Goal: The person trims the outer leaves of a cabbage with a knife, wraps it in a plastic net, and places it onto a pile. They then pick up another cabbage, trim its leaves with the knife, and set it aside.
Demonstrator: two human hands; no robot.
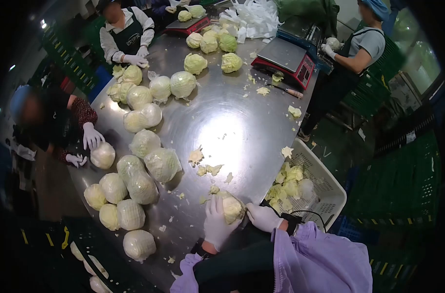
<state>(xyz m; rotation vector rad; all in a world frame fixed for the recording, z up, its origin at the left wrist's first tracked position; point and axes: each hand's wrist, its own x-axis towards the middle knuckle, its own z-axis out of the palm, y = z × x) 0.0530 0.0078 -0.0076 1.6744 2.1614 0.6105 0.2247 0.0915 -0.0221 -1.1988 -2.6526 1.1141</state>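
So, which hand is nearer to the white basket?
Right. The right hand sits between the cabbage and the basket, close to its rim; the left hand is beyond the cabbage, farther away.

Pale green cabbage (231, 207); white-gloved hand (216, 222); red scale (286, 61).

Produce packing room, steel table (242, 122), wrapped cabbages (162, 164), scales (284, 60), crates (400, 183)
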